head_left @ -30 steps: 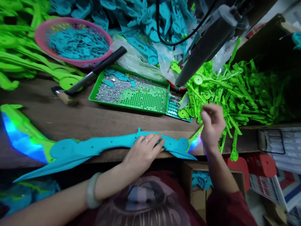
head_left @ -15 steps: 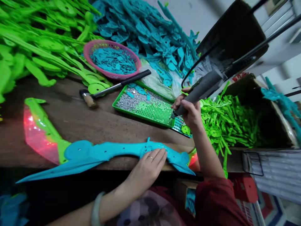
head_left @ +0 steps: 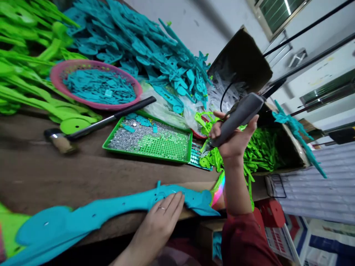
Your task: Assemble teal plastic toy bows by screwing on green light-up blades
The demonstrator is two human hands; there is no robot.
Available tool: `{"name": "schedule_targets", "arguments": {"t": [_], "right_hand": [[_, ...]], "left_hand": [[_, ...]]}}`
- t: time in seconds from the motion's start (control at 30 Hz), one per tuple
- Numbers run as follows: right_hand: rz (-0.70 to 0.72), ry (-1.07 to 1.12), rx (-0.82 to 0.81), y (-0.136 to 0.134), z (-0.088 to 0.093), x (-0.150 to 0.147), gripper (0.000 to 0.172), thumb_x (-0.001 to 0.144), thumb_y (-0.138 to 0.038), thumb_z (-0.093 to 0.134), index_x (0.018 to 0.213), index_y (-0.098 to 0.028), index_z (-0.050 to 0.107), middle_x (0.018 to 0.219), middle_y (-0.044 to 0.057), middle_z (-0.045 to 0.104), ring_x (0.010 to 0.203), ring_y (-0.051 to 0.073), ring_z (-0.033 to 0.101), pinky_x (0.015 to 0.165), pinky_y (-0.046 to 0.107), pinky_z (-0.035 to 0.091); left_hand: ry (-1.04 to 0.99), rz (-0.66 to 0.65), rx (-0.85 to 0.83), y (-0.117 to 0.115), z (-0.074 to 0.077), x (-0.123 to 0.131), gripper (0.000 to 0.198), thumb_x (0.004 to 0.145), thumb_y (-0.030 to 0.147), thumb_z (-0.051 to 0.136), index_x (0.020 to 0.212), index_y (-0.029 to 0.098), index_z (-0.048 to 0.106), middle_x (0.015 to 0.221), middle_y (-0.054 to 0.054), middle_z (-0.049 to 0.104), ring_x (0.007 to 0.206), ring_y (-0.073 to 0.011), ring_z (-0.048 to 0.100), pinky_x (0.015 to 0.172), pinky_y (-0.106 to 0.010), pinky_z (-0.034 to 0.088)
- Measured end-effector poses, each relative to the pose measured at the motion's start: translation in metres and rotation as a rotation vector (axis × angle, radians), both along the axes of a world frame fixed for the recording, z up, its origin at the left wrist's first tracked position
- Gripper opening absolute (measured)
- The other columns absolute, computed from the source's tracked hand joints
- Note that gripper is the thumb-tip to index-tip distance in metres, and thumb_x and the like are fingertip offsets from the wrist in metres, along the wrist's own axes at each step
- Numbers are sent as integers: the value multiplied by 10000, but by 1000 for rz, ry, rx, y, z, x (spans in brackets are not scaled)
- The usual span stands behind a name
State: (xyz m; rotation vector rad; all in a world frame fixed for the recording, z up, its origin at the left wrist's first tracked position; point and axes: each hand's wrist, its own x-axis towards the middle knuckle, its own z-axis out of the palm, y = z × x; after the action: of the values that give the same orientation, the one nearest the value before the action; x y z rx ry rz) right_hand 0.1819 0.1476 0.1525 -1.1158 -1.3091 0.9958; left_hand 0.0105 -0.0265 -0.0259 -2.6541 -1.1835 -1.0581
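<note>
My left hand (head_left: 164, 214) lies flat on the grip area of a long blue plastic toy bow (head_left: 119, 203), fingers stretched out and close together. My right hand (head_left: 235, 142) is raised beyond the bow's right end, holding a grey electric screwdriver (head_left: 238, 119) with its tip angled down to the left. The thumb stands off the tool's body while the other fingers curl beneath it. A green limb with a glowing clear panel (head_left: 218, 194) joins the bow's right end. Its left end runs into a green part (head_left: 11, 227) cut by the frame edge.
A green tray (head_left: 146, 157) holds small silver screws and blue pieces. Behind it are a pink basket (head_left: 97, 105) of blue parts and a hammer (head_left: 111, 120). Blue and green plastic parts are heaped at the back. A box (head_left: 294, 147) of green parts stands right.
The view has shifted and turned to the right. My right hand's thumb has come away from the screwdriver, which is still in the hand. My left hand stays on the bow.
</note>
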Motion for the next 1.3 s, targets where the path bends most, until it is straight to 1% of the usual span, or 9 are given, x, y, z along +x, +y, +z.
{"name": "schedule_targets", "arguments": {"t": [0.2,0.3,0.43,0.53,0.6,0.67,0.8,1.03,1.3], "right_hand": [[168,-2,-75,-9,6,-2,932,760,-950,175,1098,-231,663,536,-18,389,510,203,409,559,383,409],[176,2,-77,-11,1,-9,920,754,-952,145,1057,-243,645,512,-29,366,476,195,389,534,371,387],[108,5,49,-10,-39,-23,776,736,-920,376,1061,-250,594,569,-33,469,523,179,471,563,358,430],[75,-50,155,-11,-81,-30,546,740,-682,700,1065,-279,530,593,-70,498,530,147,498,570,322,448],[29,-62,155,-13,-101,-33,422,790,-551,727,1029,-288,500,567,-95,456,495,133,485,561,312,463],[-28,-39,153,-13,-112,-36,359,837,-531,680,1004,-287,476,544,-105,425,464,130,473,543,310,467],[-62,-12,168,-10,-117,-39,350,846,-530,654,990,-283,453,507,-114,398,430,136,459,505,314,447],[21,59,195,-10,-123,-40,282,861,-452,675,987,-294,479,525,-114,438,441,119,484,500,285,462],[-25,-26,100,-5,-121,-47,368,840,-568,644,998,-298,452,551,-101,395,470,129,483,518,303,470]], "left_hand": [[7,6,-72,-2,4,0,484,835,-8,436,1217,117,706,1246,-109,734,1101,-227,668,940,-359,489],[12,19,-66,-2,6,1,483,843,-15,413,1203,109,711,1227,-107,742,1068,-225,676,904,-356,498],[0,48,-85,-2,10,2,479,872,-14,391,1196,121,717,1210,-92,750,1046,-219,679,875,-352,499],[-22,51,-80,-2,12,2,456,897,-14,385,1163,124,729,1184,-86,760,1031,-215,679,884,-351,492],[-36,42,-68,-2,12,2,429,911,-13,393,1135,116,735,1171,-86,763,1030,-216,678,901,-352,486],[-48,47,-68,-2,12,3,406,924,-6,400,1125,106,735,1160,-90,765,1027,-219,678,911,-355,480],[-46,72,-106,-2,15,4,420,937,-9,374,1129,98,732,1156,-95,766,1018,-226,674,905,-364,471],[-48,50,-95,-1,17,4,400,942,0,388,1126,93,731,1145,-101,764,996,-227,666,886,-359,472],[-103,50,-168,0,17,-1,371,978,41,398,1143,114,722,1171,-119,749,1097,-248,657,1005,-407,468]]}}
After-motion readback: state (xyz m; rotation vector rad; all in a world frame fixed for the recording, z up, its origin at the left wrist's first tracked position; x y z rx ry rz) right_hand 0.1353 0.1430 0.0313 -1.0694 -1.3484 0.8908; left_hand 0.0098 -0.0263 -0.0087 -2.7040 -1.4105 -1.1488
